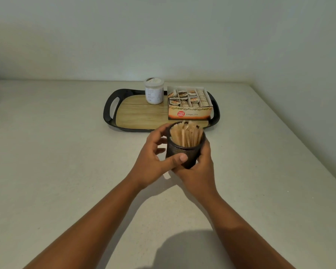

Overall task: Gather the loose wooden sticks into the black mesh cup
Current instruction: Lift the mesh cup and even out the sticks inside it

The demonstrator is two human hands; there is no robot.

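The black mesh cup (179, 149) is held between both hands above the pale counter, just in front of the tray. Several wooden sticks (186, 133) stand bunched inside it, their tips rising past the rim. My left hand (153, 160) grips the cup from the left, thumb across its front wall. Under and to the right of the cup, my right hand (197, 169) cups it with fingers wrapped around its far side. I see no loose sticks on the counter.
A black-rimmed tray (112, 113) with a wood-look base lies behind the cup. On it stand a white jar (154, 93) and an open box of tea bags (189, 102). The counter (66, 152) meets walls at the back and right.
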